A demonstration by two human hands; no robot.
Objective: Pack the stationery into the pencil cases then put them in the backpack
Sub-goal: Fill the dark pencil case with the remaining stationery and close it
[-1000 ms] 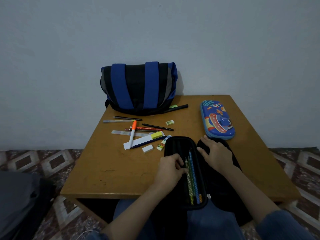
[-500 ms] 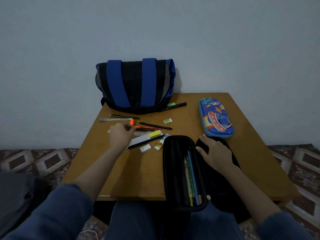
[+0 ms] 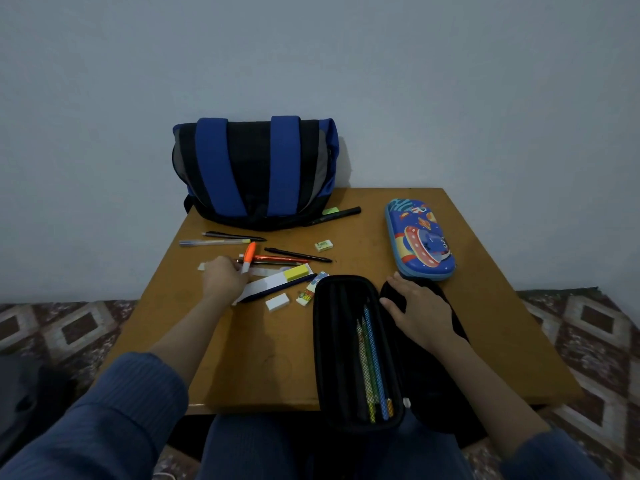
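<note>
the left grip (image 3: 223,280) pinches the orange-capped pen (image 3: 248,258) among the loose stationery on the desk (image 3: 277,358), cap pointing away toward the backpack (image 3: 254,171). the right grip (image 3: 419,308) lies spread on the open flap of the black pencil case (image 3: 341,341), whose long axis runs near-to-far.
</note>
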